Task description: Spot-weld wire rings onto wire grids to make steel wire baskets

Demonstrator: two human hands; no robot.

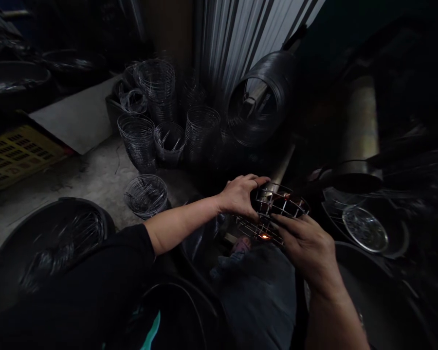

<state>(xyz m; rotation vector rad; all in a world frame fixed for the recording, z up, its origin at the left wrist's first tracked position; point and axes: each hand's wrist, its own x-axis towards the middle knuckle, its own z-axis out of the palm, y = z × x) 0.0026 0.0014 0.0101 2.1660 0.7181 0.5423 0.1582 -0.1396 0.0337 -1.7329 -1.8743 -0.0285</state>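
Note:
Between my hands is a round wire basket frame (282,209), made of thin metal rings joined by short wires. My left hand (241,197) grips its left side, thumb below and fingers over the upper ring. On the right, my right hand (306,243) closes on the near rim, its fingertips partly hidden by the wires. A small orange glow (264,236) shows at the lower part of the frame, close to my right fingers. Behind the frame, a pale rod or pipe (285,163) slants up and away.
Stacked wire rings (136,138) stand on the floor ahead, near a large wire coil (259,97). A black tub (105,214) is at left, a yellow crate (22,153) beyond it. At right are a thick post (361,121) and a dark basin (379,277).

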